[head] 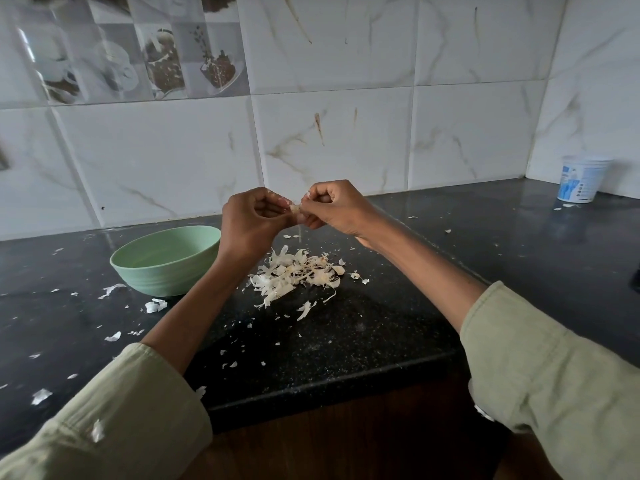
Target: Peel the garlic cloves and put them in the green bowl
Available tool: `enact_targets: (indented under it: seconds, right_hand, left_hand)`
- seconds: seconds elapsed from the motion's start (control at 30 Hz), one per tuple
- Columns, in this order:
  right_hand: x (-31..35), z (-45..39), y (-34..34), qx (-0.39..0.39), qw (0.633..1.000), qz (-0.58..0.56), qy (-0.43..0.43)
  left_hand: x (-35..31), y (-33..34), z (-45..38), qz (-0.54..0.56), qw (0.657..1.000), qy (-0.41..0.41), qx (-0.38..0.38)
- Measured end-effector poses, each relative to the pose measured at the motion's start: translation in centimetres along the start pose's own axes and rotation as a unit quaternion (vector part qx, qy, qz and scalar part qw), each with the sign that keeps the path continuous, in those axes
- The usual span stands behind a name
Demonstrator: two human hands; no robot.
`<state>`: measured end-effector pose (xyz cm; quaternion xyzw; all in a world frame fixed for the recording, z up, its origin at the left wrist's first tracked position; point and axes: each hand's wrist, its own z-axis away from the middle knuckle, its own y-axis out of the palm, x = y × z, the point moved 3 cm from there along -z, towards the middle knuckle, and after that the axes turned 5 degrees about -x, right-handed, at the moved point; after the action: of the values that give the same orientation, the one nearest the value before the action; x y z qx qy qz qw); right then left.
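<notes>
Two hands pinch one garlic clove above a dark counter.

The left hand and right hand meet in the air, fingers curled, each gripping an end of the clove. Directly below lies a heap of peels. The green bowl stands on the counter just left of the left wrist. A white cup sits far right, by the tiled wall.

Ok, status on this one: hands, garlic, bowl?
Left hand and right hand both pinching one garlic clove above the counter. Green bowl left of the peel pile. Nothing blocking.
</notes>
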<state>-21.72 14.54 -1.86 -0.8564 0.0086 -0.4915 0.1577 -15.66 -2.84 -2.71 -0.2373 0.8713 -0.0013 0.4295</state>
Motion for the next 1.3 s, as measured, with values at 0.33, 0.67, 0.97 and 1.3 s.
enact_targets:
  seconds: [0.33,0.67,0.97,1.3]
  right_hand:
    - [0.2,0.4,-0.2,0.106,0.979,0.176,-0.003]
    - [0.1,0.5,-0.7,0.153,0.946,0.280,-0.061]
    - [0.9,0.5,-0.3,0.068,0.981,0.169,-0.074]
    - [1.3,1.0,0.2,0.088,0.972,0.186,-0.110]
  left_hand:
    - [1.4,-0.2,-0.5,0.062,0.995,-0.071,0.013]
    - [1.4,-0.1,-0.5,0.030,0.996,-0.077,0.020]
    - [1.0,-0.2,-0.3,-0.015,1.000,-0.022,0.016]
    - [0.7,0.5,-0.1,-0.070,0.994,0.012,0.089]
